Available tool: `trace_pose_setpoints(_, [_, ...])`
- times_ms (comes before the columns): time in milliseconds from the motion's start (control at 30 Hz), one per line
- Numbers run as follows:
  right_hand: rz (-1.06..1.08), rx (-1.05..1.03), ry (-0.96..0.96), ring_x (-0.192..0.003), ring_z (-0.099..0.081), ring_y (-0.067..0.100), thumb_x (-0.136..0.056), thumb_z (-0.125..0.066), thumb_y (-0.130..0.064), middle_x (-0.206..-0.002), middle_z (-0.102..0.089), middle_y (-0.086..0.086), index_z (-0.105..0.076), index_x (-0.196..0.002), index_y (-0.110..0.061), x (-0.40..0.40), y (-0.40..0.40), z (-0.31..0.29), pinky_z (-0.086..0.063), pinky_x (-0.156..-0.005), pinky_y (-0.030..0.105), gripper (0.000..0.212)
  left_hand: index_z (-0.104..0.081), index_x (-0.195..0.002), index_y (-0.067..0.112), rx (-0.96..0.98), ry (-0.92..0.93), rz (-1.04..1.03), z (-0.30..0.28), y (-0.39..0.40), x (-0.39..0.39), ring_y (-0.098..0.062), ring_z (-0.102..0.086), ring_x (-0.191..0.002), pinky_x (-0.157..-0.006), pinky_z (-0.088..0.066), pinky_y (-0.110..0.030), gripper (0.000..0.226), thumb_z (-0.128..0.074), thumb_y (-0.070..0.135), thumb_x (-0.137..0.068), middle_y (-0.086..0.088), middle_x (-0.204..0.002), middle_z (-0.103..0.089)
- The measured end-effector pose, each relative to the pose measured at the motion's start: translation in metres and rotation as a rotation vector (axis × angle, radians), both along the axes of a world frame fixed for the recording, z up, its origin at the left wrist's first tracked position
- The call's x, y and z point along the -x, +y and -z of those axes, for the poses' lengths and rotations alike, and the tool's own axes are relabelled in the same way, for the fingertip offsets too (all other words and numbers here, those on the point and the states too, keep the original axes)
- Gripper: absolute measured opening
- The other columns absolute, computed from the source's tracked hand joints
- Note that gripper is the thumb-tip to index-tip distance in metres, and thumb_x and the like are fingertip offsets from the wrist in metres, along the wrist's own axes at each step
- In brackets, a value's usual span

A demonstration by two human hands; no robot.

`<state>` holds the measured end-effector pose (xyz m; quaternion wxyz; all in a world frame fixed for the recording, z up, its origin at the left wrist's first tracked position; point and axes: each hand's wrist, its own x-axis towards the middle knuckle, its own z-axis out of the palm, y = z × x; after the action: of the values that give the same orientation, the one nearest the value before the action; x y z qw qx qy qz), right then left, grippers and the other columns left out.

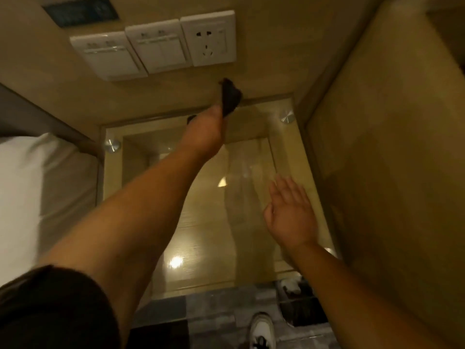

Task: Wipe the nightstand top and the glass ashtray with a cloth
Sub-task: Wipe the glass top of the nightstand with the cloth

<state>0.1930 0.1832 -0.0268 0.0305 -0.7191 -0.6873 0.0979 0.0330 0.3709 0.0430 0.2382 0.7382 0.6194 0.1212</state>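
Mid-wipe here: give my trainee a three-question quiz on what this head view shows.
1. True or false: the left hand grips the dark cloth near the back edge of the glass nightstand top.
2. The right hand is: A) gripping the cloth, B) open with straight fingers and holding nothing, C) pressing a wall switch.
3. Fill in: on the wall above the nightstand, the socket sits to the ____ of the two switch plates.

Key: 1 true; 2 B; 3 right. The ashtray is not visible in this view.
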Motion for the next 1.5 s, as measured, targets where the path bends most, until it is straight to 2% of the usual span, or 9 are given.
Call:
trace_pose_setpoints(33, [0.002, -0.017, 0.004, -0.137, -0.038, 0.026, -0.088, -0.030, -0.034, -0.146, -0.045, 0.009, -0.052, -0.135, -0.010, -0.001, 0.000, 0.002, -0.026, -0.114, 0.045, 0.057, -0.037, -0.142, 0.015, 0.053, 0.106, 0.114, 0.014, 0.017, -0.011, -0.028, -0.053, -0.116, -0.088, -0.044, -0.037, 0.041, -0.035, 0.025, -0.103, -0.010, -0.122, -0.056])
trace_pose_setpoints(100, [-0.003, -0.044, 0.008, -0.137, -0.038, 0.027, -0.088, -0.032, -0.034, -0.145, -0.046, 0.010, -0.052, -0.135, -0.009, -0.001, 0.000, 0.005, -0.022, -0.112, 0.044, 0.056, -0.018, -0.153, 0.013, 0.095, 0.295, 0.299, 0.041, 0.032, -0.029, -0.027, -0.017, -0.146, -0.117, -0.017, -0.041, 0.053, -0.031, 0.025, -0.103, -0.012, -0.158, -0.021])
trace_pose_setpoints(133, [-0.011, -0.053, 0.005, -0.137, -0.037, 0.027, -0.088, -0.033, -0.034, -0.145, -0.045, 0.011, -0.051, -0.135, -0.009, -0.001, 0.000, 0.006, -0.021, -0.112, 0.044, 0.056, -0.013, -0.154, 0.012, 0.072, 0.322, 0.330, 0.051, 0.033, -0.034, -0.025, -0.005, -0.148, -0.118, -0.005, -0.041, 0.055, -0.030, 0.027, -0.103, -0.010, -0.162, -0.008])
trace_pose_setpoints(200, [-0.018, -0.061, 0.003, -0.139, -0.035, 0.026, -0.089, -0.033, -0.033, -0.146, -0.044, 0.011, -0.050, -0.136, -0.010, -0.002, 0.001, 0.008, -0.022, -0.113, 0.044, 0.055, -0.011, -0.154, 0.012, 0.009, 0.308, 0.317, 0.063, 0.032, -0.035, -0.023, 0.001, -0.149, -0.118, 0.003, -0.041, 0.057, -0.030, 0.029, -0.103, -0.008, -0.162, -0.002])
trace_pose_setpoints(567, [-0.004, -0.069, 0.021, -0.138, -0.036, 0.026, -0.089, -0.029, -0.030, -0.146, -0.045, 0.011, -0.049, -0.137, -0.008, -0.001, 0.000, 0.007, -0.026, -0.114, 0.046, 0.056, -0.013, -0.154, 0.014, -0.030, 0.308, 0.412, 0.058, -0.016, -0.022, -0.022, -0.004, -0.149, -0.120, 0.000, -0.040, 0.059, -0.034, 0.031, -0.101, -0.007, -0.162, -0.008])
trace_pose_setpoints(933, [0.220, -0.185, 0.281, -0.137, -0.037, 0.033, -0.088, -0.030, -0.017, -0.144, -0.043, 0.020, -0.046, -0.136, 0.002, -0.015, -0.009, 0.001, -0.021, -0.116, 0.043, 0.055, -0.012, -0.154, 0.015, -0.018, 0.317, 0.429, 0.058, -0.157, 0.000, -0.019, -0.002, -0.149, -0.120, 0.004, -0.038, 0.059, -0.032, 0.032, -0.100, -0.003, -0.162, -0.007])
trace_pose_setpoints(1100, [0.075, -0.133, 0.191, -0.132, -0.040, 0.041, -0.088, -0.027, -0.024, -0.138, -0.048, 0.025, -0.054, -0.128, 0.006, -0.026, -0.037, 0.006, -0.025, -0.112, 0.054, 0.056, -0.013, -0.154, 0.016, -0.007, 0.313, 0.437, 0.060, -0.209, 0.006, -0.018, -0.001, -0.149, -0.119, 0.007, -0.038, 0.059, -0.032, 0.033, -0.101, -0.003, -0.162, -0.008])
trace_pose_setpoints(1300, [0.063, -0.016, 0.089, -0.145, -0.019, 0.028, -0.088, -0.024, -0.024, -0.154, -0.029, 0.016, -0.038, -0.143, -0.003, -0.026, -0.037, 0.004, -0.003, -0.117, 0.036, 0.061, -0.023, -0.152, 0.014, -0.016, 0.289, 0.476, 0.063, -0.274, 0.018, -0.021, -0.009, -0.148, -0.119, 0.004, -0.040, 0.060, -0.036, 0.034, -0.097, -0.006, -0.160, -0.018])
trace_pose_setpoints(1500, [0.061, -0.010, 0.055, -0.146, -0.016, 0.026, -0.093, -0.026, -0.022, -0.156, -0.026, 0.014, -0.035, -0.145, -0.005, -0.026, -0.037, 0.004, 0.000, -0.117, 0.034, 0.055, -0.035, -0.146, 0.013, -0.006, 0.354, 0.505, 0.065, -0.322, 0.031, -0.024, -0.026, -0.144, -0.116, -0.012, -0.045, 0.061, -0.032, 0.038, -0.091, -0.008, -0.154, -0.034])
